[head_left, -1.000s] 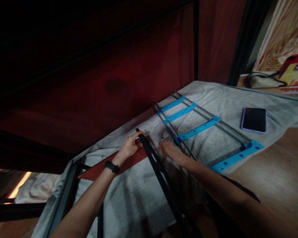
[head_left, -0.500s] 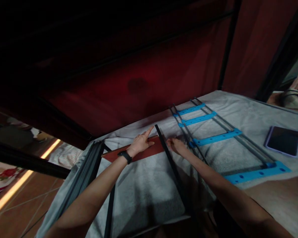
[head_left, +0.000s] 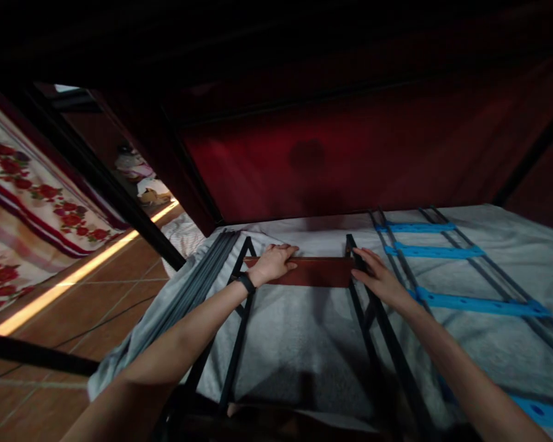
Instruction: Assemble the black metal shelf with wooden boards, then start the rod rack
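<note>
Head view: reddish-brown wooden slat (head_left: 322, 272) set between two black metal frames (head_left: 392, 344), long axis running left to right; left hand (head_left: 273, 264) loosely open over its left end; right hand (head_left: 373, 274) half-open at the right frame (whether gripping, cannot tell); grey cloth (head_left: 299, 344) beneath, dark red panel (head_left: 373, 166) far side.

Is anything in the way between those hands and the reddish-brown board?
Nothing visible blocks the left hand, which lies over the left part of the reddish-brown board. For the right hand, the right side of the black frame comes between its palm and the board's right end.
</note>
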A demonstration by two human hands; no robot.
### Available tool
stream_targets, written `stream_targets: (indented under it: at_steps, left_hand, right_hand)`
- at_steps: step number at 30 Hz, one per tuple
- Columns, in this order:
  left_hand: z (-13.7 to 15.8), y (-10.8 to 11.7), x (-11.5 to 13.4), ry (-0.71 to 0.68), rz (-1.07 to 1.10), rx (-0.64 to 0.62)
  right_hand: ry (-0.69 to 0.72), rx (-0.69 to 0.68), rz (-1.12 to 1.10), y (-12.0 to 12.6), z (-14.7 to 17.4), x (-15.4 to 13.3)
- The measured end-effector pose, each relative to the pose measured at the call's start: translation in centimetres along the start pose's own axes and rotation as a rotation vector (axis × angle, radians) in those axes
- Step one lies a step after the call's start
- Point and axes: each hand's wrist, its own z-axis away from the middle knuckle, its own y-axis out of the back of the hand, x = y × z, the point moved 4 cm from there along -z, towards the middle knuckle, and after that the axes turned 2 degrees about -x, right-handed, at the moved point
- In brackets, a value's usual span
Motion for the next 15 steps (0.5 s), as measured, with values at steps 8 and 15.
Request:
stream_targets:
  at_steps: [8,15]
  left_hand:
    - [4.1,0.5,-4.9,0.022,0.023,-0.002]
    - [6.2,0.8,-9.2,0.112,0.237,0.202]
  right_hand:
    - [0.184,-0.094,0.550,-0.6,-1.9,-0.4]
    - [0.287,-0.100,0.898,-2.5,-2.6,-2.7]
